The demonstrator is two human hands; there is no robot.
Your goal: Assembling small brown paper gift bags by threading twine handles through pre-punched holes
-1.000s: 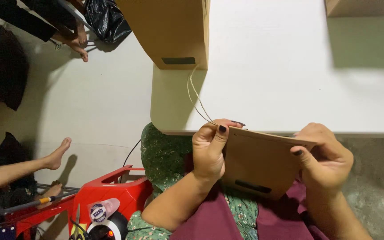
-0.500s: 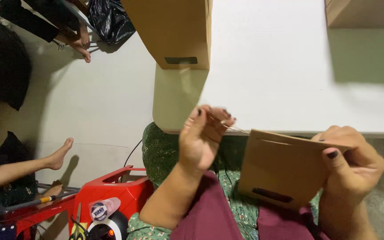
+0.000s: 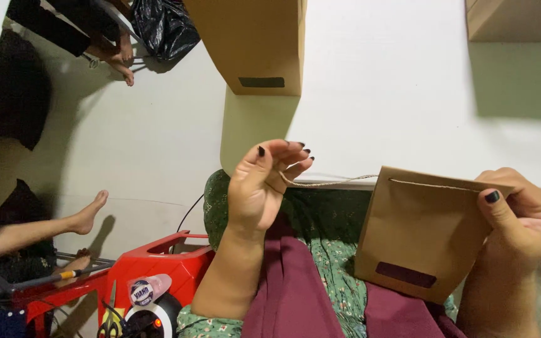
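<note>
Two hands: both mine, low in the frame.
Right hand [image 3: 521, 216]: clamped on the brown paper bag's [image 3: 417, 235] right edge, lower right.
Bag: tilted, mouth toward the upper right, long axis running lower left.
Left hand [image 3: 264, 184]: centre, fingers pinching the twine [image 3: 330, 183] pulled left from the bag's top.
Table [image 3: 396, 112]: white, above.

Your right hand [image 3: 520, 219] hides the bag [image 3: 421, 231] corner beneath it. Above the bag, both boxes [image 3: 252, 44] are cut by the top edge. Left of the bag, another person's leg [image 3: 45, 228] leaves frame.
</note>
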